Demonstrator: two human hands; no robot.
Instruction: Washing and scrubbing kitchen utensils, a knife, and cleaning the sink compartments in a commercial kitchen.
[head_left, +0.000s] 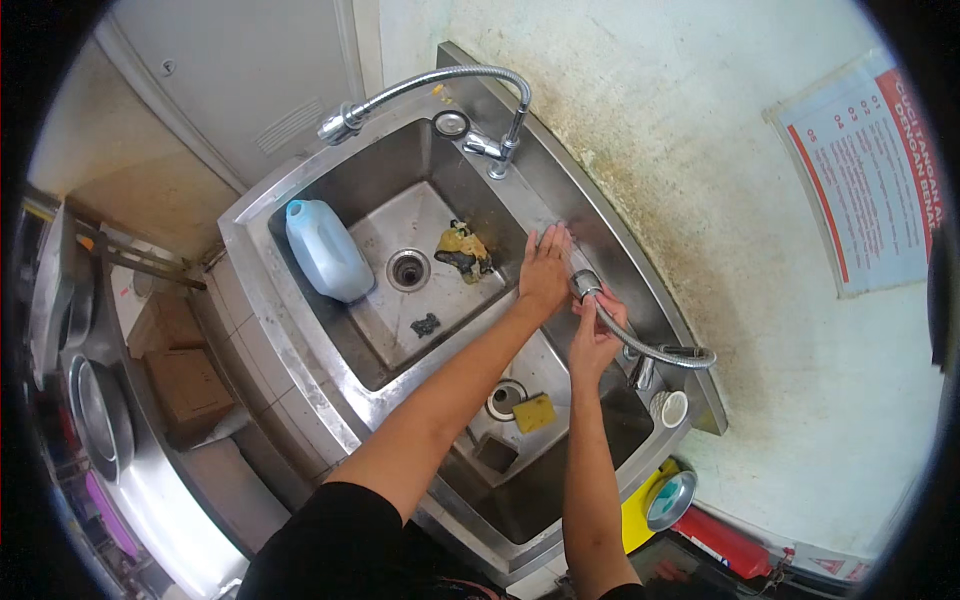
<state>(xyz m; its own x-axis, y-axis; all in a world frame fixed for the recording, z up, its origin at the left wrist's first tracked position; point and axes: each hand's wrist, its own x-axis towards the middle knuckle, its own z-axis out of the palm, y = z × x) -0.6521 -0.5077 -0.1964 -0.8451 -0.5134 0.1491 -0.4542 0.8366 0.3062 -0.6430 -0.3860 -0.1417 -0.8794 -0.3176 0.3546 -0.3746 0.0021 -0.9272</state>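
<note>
My right hand (598, 322) grips the chrome spray head (585, 283) of a flexible metal faucet hose (622, 337). Just left of it, my left hand (546, 270) lies flat, fingers extended and holding nothing, over the back ledge of a stainless steel double sink (360, 390). The spray head points toward the ledge by my left fingers; water there is hard to make out. Below my arms, the near basin holds a yellow sponge (534, 413) beside the drain (506, 399) and a dark square pad (496, 453).
In the far basin stand a pale blue plastic jug (328, 251), a wet yellow-and-black clump (463, 251) and a dark scrap (425, 325). A second flexible faucet (450, 73) arches above. A white patterned cup (669, 409) sits on the right rim. A red fire extinguisher (724, 541) is beyond.
</note>
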